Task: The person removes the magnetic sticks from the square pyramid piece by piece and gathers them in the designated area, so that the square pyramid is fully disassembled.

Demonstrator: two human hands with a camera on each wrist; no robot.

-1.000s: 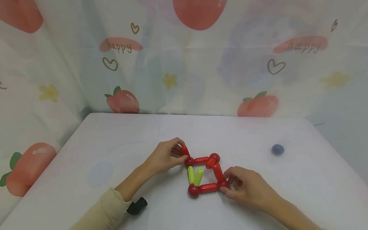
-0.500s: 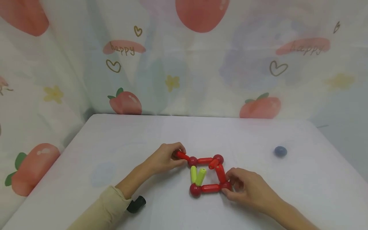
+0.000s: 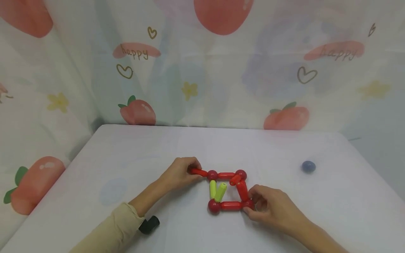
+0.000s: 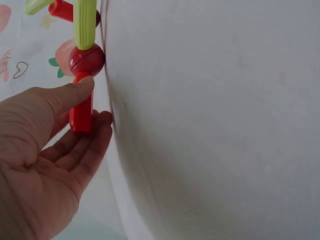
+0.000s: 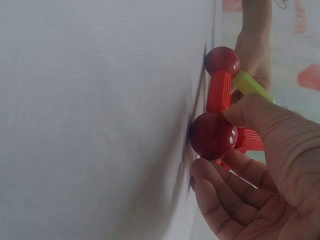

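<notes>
A white worktop [image 3: 126, 168] fills the lower half of the head view, backed by a pale curtain [image 3: 202, 70] printed with strawberries, hearts and the word "happy". Just below the middle of the frame lies a toy frame of red rods and balls [image 3: 228, 189], roughly a square flat on the worktop.

The left hand [image 3: 181, 173] sits at the frame's upper left corner. Its thumb and fingers are curled and pinch a loose-ended red rod [image 3: 198, 172] that sticks out to the left from the upper left red ball [image 3: 212, 174]. The left wrist view shows the thumb tip on one side of this rod [image 4: 81, 107] and the fingers on the other, with the ball [image 4: 86, 59] at the rod's far end.

The right hand [image 3: 272, 207] is at the lower right corner. Its fingers curl around the lower right red ball [image 3: 249, 203]; the right wrist view shows the thumb over the top of that ball [image 5: 213, 135] and the fingers tucked beneath it.

Two yellow-green rods [image 3: 217, 190] stand in a V inside the square, meeting at the lower left red ball [image 3: 213, 206]. A short red rod [image 3: 235, 180] leans inward from the upper right ball [image 3: 241, 174].

A small grey-blue ball [image 3: 308, 166] lies alone on the worktop, well apart at the right. A beige sleeve [image 3: 110, 232] covers the left forearm, with a black strap piece [image 3: 149, 225] at the wrist.
</notes>
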